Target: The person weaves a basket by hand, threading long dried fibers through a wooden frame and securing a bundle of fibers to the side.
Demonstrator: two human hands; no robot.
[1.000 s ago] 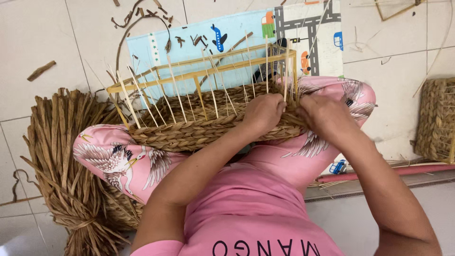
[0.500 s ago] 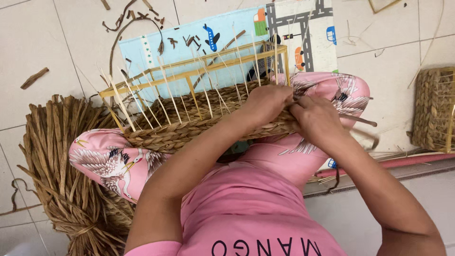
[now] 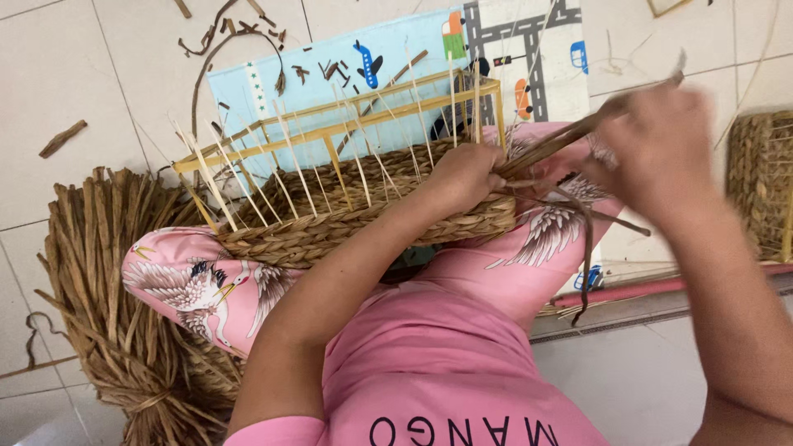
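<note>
A half-woven basket (image 3: 330, 223) of braided brown straw on a light wooden frame (image 3: 330, 124) rests on my lap, with thin upright sticks rising from its rim. My left hand (image 3: 467, 177) presses on the basket's right end and pinches the weave. My right hand (image 3: 661, 149), blurred, is raised to the right and grips a bundle of long straw strands (image 3: 562, 140) that run back to the basket's corner. Loose strand ends (image 3: 582, 239) hang down below.
A large bundle of dried straw (image 3: 107, 306) lies on the tiled floor at my left. A play mat with vehicle pictures (image 3: 413, 49) lies under the frame. A second woven basket (image 3: 764, 182) stands at the right edge. Straw scraps (image 3: 62, 139) litter the tiles.
My right hand has pulled away from the basket up and to the right, drawing the straw strands taut. My left hand stays on the basket's end.
</note>
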